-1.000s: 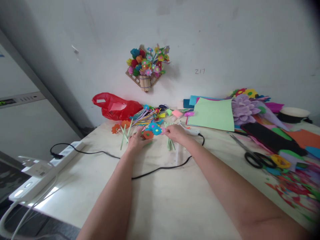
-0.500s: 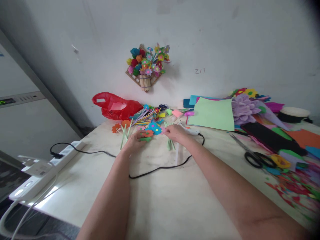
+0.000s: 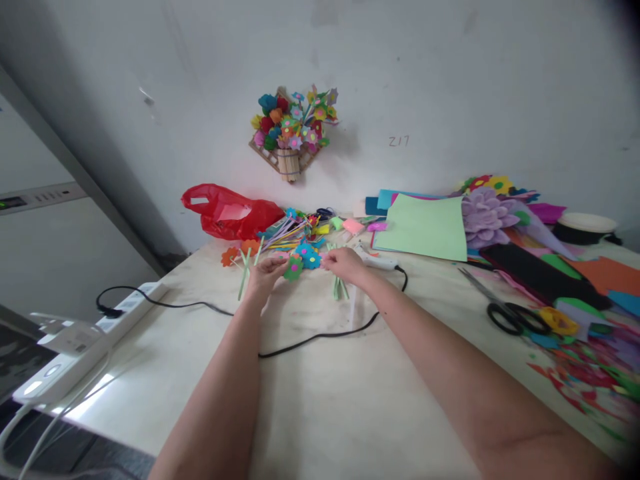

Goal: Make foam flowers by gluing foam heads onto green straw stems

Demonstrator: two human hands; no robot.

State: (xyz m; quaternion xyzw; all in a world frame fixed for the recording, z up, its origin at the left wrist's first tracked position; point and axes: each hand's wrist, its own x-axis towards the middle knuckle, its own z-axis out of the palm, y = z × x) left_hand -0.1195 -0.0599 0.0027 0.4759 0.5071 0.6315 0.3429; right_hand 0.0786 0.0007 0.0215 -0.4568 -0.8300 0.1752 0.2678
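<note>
My left hand (image 3: 267, 272) is closed in a pinch on a green flower cutout (image 3: 294, 268) with a pink centre, raised and facing me. Blue flowers (image 3: 311, 257) with coloured dots lie just beyond it. My right hand (image 3: 344, 263) is closed too, its fingertips at a pink flower (image 3: 323, 257) that is mostly hidden. Pale green stems (image 3: 339, 289) lie under my right hand; more green stems (image 3: 245, 273) cross beside my left hand. Orange flowers (image 3: 231, 257) rest at the left of these. A white glue gun (image 3: 380, 261) lies behind my right hand.
A black cord (image 3: 320, 337) loops across the table toward a power strip (image 3: 95, 340). Black-handled scissors (image 3: 510, 313), coloured scraps (image 3: 585, 373) and a dark phone-like slab (image 3: 545, 275) lie at right. A red plastic bag (image 3: 233, 217) and green sheet (image 3: 425, 227) are at the back.
My left hand has lifted the green flower and tilted it upright; before, it reached over an orange and a green flower lying flat. My right hand has barely moved.
</note>
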